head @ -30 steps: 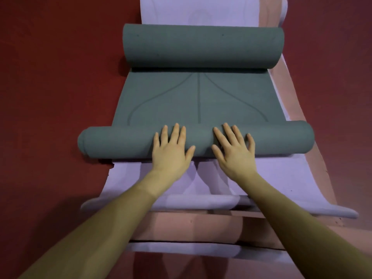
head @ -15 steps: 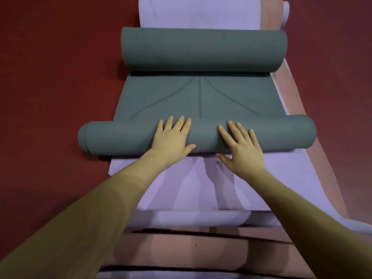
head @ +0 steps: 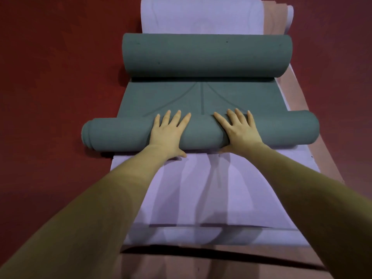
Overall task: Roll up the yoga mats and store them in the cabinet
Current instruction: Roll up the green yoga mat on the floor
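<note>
A grey-green yoga mat (head: 175,98) lies on top of a stack of mats, curled into a roll at both ends. The near roll (head: 120,133) runs across the middle of the view, and the far roll (head: 207,55) is thicker. My left hand (head: 168,132) and my right hand (head: 240,130) press flat on top of the near roll, fingers straight and spread, pointing away from me. Only a short flat stretch with printed lines separates the two rolls.
Under the green mat lies a lilac mat (head: 201,188), flat and reaching toward me and beyond the far roll. Below it a pink mat (head: 302,109) shows along the right side and near edge. Dark red floor (head: 50,87) surrounds the stack.
The near roll has moved away from me and grown thicker under both hands. The flat green stretch between the rolls is shorter and more lilac mat is uncovered.
</note>
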A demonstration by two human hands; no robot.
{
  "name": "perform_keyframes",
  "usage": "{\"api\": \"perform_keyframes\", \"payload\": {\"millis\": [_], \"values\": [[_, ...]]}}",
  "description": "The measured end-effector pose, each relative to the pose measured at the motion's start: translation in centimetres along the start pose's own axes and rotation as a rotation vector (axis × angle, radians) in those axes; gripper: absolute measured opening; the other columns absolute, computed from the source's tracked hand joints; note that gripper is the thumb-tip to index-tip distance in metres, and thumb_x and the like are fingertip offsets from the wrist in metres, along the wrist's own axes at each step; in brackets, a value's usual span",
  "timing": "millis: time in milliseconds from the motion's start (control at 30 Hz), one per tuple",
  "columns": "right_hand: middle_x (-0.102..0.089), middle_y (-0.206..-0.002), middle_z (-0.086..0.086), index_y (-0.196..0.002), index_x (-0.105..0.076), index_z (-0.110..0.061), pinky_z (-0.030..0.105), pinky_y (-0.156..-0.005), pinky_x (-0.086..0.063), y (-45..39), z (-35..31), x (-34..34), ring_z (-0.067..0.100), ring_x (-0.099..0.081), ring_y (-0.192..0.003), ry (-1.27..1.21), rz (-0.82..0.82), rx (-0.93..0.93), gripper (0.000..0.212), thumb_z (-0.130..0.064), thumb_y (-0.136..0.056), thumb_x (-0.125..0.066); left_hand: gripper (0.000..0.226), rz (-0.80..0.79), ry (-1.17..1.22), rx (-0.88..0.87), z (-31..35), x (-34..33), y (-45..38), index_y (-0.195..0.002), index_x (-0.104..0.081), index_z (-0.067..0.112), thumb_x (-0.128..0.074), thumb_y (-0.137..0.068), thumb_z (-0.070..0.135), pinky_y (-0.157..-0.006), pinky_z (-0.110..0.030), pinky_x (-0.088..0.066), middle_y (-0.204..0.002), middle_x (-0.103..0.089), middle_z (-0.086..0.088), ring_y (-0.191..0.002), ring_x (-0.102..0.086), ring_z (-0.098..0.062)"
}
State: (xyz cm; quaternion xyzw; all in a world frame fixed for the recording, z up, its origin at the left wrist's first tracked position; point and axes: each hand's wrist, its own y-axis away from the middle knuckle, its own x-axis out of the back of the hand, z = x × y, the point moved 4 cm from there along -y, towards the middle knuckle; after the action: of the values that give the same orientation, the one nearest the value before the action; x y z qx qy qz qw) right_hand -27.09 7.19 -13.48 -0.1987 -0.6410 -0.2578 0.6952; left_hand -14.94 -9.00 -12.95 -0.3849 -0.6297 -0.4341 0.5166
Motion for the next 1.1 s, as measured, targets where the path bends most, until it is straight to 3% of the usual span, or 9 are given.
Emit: {"api": "perform_keyframes", "payload": {"millis": [100,200,333,533,667,833,933,1100], "values": [[-0.041,-0.140,0.015,-0.150,-0.023,-0.030,0.051,-0.110,-0.020,-0.3,0.3,0.3,0.034,-0.036,-0.132,0.010,0.062,0.044,0.113,-0.061,-0.057,-0.080,0.117,0.045,-0.020,-0.018,-0.2,0.2,-0.5,-0.152,0.000,0.029,-0.075,-0.067,0.058,-0.116,-0.045,-0.015,-0.157,-0.018,-0.001,-0.143,-0.019,-0.028],[-0.059,-0.109,0.013,-0.137,-0.047,-0.025,0.046,-0.090,-0.040,-0.2,0.3,0.5,0.033,-0.056,-0.103,0.011,0.152,0.058,0.105,-0.060,-0.045,-0.084,0.108,0.139,-0.055,-0.060,-0.2,0.3,-0.1,-0.152,-0.011,0.029,-0.072,-0.069,0.060,-0.106,-0.039,-0.027,-0.148,-0.034,0.002,-0.131,-0.036,-0.024],[-0.062,-0.089,0.011,-0.123,-0.057,-0.021,0.043,-0.076,-0.045,0.8,-0.1,0.5,0.032,-0.060,-0.082,0.006,0.235,0.065,0.097,-0.053,-0.038,-0.088,0.101,0.214,-0.078,-0.086,0.1,-0.2,0.8,-0.151,-0.016,0.028,-0.071,-0.071,0.057,-0.101,-0.039,-0.029,-0.145,-0.039,0.002,-0.126,-0.041,-0.025],[-0.063,-0.092,0.007,-0.125,-0.057,-0.023,0.038,-0.075,-0.046,3.8,-0.6,0.8,0.031,-0.059,-0.082,-0.033,0.217,0.094,0.097,-0.054,-0.039,-0.089,0.105,0.310,-0.052,-0.199,-0.1,-0.4,3.4,-0.143,-0.043,0.025,-0.081,-0.052,0.062,-0.083,-0.038,-0.042,-0.122,-0.061,0.000,-0.099,-0.058,-0.028],[-0.065,-0.094,0.005,-0.125,-0.059,-0.024,0.032,-0.068,-0.047,6.5,-1.0,1.4,0.031,-0.060,-0.082,-0.116,0.184,0.123,0.097,-0.058,-0.039,-0.087,0.102,0.372,-0.029,-0.334,-0.2,-0.6,5.7,-0.135,-0.054,0.023,-0.075,-0.047,0.072,-0.069,-0.037,-0.046,-0.104,-0.067,0.000,-0.079,-0.060,-0.027],[-0.061,-0.120,-0.004,-0.139,-0.042,-0.036,0.032,-0.080,-0.044,9.4,-1.1,2.5,0.024,-0.053,-0.108,-0.180,-0.043,0.143,0.097,-0.070,-0.055,-0.075,0.103,0.182,0.099,-0.346,-0.1,0.2,8.6,-0.142,-0.042,0.033,-0.034,-0.056,0.088,-0.074,-0.035,-0.041,-0.112,-0.066,0.006,-0.088,-0.057,-0.024],[-0.058,-0.126,-0.010,-0.137,-0.038,-0.039,0.031,-0.084,-0.044,11.6,-1.5,2.5,0.019,-0.051,-0.114,-0.237,-0.109,0.138,0.097,-0.073,-0.053,-0.073,0.107,0.053,0.126,-0.337,0.6,0.3,10.5,-0.146,-0.033,0.038,-0.028,-0.052,0.091,-0.080,-0.033,-0.038,-0.124,-0.061,0.009,-0.099,-0.055,-0.022],[-0.057,-0.126,-0.011,-0.136,-0.038,-0.039,0.032,-0.086,-0.045,14.7,-2.2,2.6,0.018,-0.051,-0.113,-0.254,-0.168,0.162,0.092,-0.075,-0.057,-0.069,0.105,-0.007,0.218,-0.337,1.3,-0.5,14.0,-0.146,-0.029,0.042,-0.028,-0.053,0.091,-0.083,-0.028,-0.034,-0.130,-0.056,0.014,-0.099,-0.052,-0.017]]}}
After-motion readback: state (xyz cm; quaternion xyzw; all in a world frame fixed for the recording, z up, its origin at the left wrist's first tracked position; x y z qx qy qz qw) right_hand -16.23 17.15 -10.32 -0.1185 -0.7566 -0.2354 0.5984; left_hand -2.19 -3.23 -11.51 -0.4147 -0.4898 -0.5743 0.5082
